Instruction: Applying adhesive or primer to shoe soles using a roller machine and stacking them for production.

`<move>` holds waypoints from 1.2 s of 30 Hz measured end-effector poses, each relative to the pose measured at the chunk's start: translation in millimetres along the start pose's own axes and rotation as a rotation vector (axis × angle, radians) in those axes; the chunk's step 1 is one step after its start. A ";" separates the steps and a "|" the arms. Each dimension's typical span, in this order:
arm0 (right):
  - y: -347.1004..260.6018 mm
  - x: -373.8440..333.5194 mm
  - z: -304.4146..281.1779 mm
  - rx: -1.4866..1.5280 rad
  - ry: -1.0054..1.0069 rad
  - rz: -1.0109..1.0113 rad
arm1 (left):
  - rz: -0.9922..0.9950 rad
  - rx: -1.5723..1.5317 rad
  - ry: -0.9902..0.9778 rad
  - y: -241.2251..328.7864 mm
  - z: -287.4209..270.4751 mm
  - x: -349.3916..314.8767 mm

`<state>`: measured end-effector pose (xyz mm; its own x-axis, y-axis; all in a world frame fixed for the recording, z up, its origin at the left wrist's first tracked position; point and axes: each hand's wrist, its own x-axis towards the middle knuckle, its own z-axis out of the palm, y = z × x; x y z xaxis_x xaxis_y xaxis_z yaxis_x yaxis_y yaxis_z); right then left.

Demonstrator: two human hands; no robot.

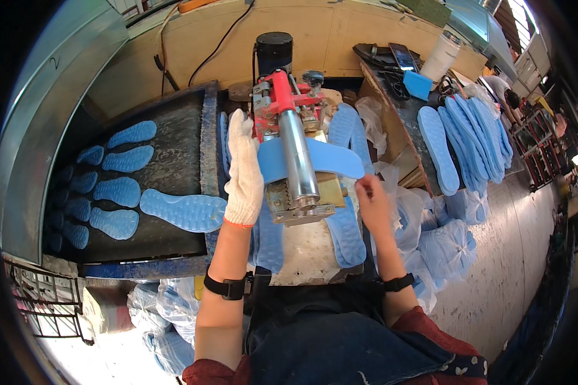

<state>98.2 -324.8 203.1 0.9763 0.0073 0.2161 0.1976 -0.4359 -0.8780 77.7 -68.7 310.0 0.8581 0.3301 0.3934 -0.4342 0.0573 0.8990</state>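
A blue shoe sole (331, 162) lies across the steel roller (298, 160) of a small red and metal machine (282, 96) in front of me. My left hand (243, 172), in a white knit glove, holds the sole's left end beside the roller. My bare right hand (372, 197) pinches the sole's right end. More blue soles (345, 234) lie on the bench under and beside the machine.
A dark conveyor belt (173, 160) on the left carries several blue soles (183, 210). A stack of soles (475, 135) lies on a side table at the right, with bagged soles (446, 247) below. A phone (404, 58) and a white cup (440, 58) stand behind.
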 end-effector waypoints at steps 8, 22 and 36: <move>38.6 -31.0 25.7 -0.499 -0.215 -0.308 | -0.231 0.005 -0.061 -34.4 -34.6 -30.9; 48.4 -22.6 27.0 -0.588 -0.326 -0.225 | -0.807 -0.488 -0.193 10.8 -77.8 -102.7; 63.1 -20.7 25.8 -0.602 -0.353 -0.180 | -0.480 -0.881 0.588 10.0 -130.2 -4.8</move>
<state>92.7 -329.3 132.2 0.9233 0.3720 0.0953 0.3750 -0.8202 -0.4320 33.5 53.0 292.0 0.8267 0.4699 -0.3094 -0.3377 0.8543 0.3950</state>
